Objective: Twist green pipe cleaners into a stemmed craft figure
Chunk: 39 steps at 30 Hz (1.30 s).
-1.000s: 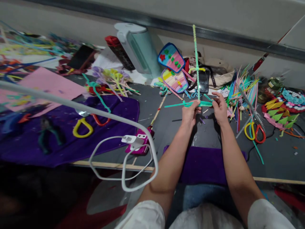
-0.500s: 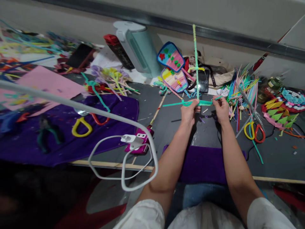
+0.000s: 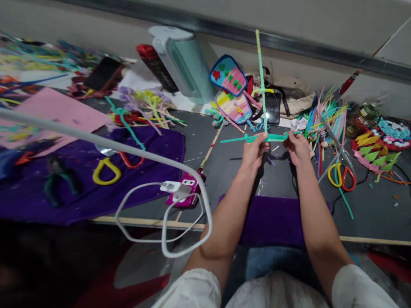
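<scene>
Between my hands is a pipe-cleaner figure, with a tall upright stem running from pale yellow to green and a short yellow crosspiece. Green pipe cleaners lie across its lower end, one tail sticking out to the left. My left hand is closed around the junction of stem and green strands. My right hand pinches the right end of the green pipe cleaners. The fingertips hide parts of the strands. Small purple and white scraps lie on the table below.
Scissors and a bunch of pipe cleaners lie to the right. A pale green kettle stands at the back. On the left are a magenta power strip, a white cable, pliers and purple cloth.
The view has shifted slightly. My right hand has its fingers a little differently set at the right end of the green pipe cleaners; my left hand keeps its hold.
</scene>
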### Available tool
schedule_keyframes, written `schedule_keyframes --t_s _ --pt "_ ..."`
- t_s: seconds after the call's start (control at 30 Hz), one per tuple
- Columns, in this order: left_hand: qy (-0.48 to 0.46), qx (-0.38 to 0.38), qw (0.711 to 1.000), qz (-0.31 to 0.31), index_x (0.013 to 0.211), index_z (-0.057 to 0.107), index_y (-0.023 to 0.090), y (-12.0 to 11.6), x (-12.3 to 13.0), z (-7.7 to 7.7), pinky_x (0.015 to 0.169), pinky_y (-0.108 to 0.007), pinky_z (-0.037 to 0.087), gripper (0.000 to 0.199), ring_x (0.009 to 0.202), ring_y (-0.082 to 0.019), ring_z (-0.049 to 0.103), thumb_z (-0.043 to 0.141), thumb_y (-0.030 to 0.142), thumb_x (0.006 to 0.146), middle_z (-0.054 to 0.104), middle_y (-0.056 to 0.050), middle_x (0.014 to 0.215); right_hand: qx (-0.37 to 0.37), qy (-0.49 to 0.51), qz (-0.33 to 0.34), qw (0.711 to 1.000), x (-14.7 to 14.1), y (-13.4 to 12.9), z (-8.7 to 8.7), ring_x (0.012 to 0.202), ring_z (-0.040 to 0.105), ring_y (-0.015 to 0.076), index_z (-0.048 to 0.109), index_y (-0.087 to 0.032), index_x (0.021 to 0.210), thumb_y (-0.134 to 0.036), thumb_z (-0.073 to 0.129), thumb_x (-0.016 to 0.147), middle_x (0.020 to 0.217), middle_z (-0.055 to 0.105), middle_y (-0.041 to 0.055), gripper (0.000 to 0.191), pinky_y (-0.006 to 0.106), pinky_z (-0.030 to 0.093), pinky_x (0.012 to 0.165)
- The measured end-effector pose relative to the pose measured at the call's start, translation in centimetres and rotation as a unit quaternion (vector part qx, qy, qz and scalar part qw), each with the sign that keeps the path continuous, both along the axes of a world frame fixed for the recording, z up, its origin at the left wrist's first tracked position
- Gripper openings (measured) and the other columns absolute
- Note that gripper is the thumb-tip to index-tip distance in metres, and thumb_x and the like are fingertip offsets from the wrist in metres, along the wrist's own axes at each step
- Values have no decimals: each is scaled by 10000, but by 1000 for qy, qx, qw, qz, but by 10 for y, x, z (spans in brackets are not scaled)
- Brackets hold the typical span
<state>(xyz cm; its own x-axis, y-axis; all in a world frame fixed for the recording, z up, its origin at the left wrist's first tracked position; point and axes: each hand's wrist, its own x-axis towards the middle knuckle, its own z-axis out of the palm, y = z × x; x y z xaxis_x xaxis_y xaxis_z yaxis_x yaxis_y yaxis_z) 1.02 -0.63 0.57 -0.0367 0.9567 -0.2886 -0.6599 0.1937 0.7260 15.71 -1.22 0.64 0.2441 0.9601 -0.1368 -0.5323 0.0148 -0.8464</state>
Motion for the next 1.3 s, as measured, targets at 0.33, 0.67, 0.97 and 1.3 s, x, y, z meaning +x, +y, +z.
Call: schedule_keyframes --t_s 0.33,0.67,0.97,1.3 --pt "36 85 995 36 721 699 136 -3 7 1 459 -196 472 294 446 -66 556 871 278 529 646 35 591 0 -27 -94 995 -9 3 -8 539 548 85 539 -220 788 -262 794 666 658 659 -72 285 221 480 553" --pt "143 159 975 65 732 724 149 -7 8 1 481 -223 487 259 451 -94 584 837 350 612 658 13 590 91 -312 -178 929 -9 3 -12 618 534 110 634 -176 797 -406 720 709 679 620 -30 261 254 458 635" --pt "178 197 963 46 722 734 170 -9 8 1 498 -238 505 240 458 -107 592 848 356 622 671 0 586 88 -406 -157 896 -4 0 -11 690 598 154 672 -183 776 -349 621 764 724 672 10 174 298 495 715" --pt "185 184 964 53 710 736 166 -8 8 2 491 -242 500 197 448 -103 581 815 327 628 666 3 572 88 -440 -174 876 -5 -3 -8 688 606 146 624 -206 832 -291 600 769 744 656 -8 109 290 491 711"
